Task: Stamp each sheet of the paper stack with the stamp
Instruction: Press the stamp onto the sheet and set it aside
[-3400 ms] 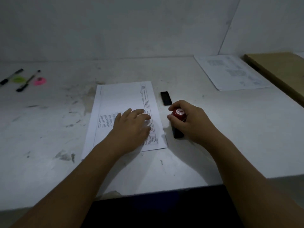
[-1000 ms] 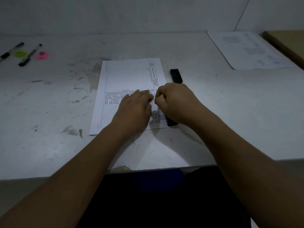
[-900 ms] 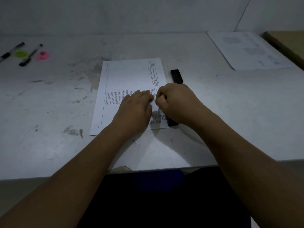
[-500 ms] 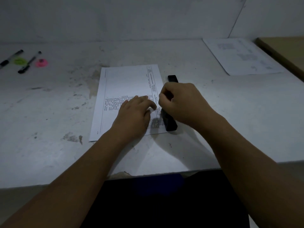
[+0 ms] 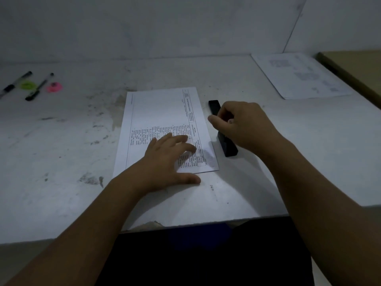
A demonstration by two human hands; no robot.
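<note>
A printed paper stack (image 5: 165,112) lies in the middle of the white table (image 5: 309,145). My left hand (image 5: 168,162) rests flat on its near part, fingers spread. My right hand (image 5: 240,124) grips the top of the stamp (image 5: 227,146), whose black body stands on the table just right of the stack's edge. The stamp's red top is almost wholly hidden in my fingers. A small black cap (image 5: 214,105) lies on the table just beyond my right hand. A faint grey mark (image 5: 207,154) shows near the sheet's near right corner.
Two pens (image 5: 39,86) with a green disc (image 5: 27,85) and a pink disc (image 5: 54,87) lie at the far left. Another printed sheet (image 5: 299,76) lies at the far right, beside a brown board (image 5: 354,65). The table's near edge (image 5: 185,223) runs below my forearms.
My right hand has lifted the stamp off the sheet's near right corner and moved it right, onto the table beside the stack. My left hand stayed on the paper.
</note>
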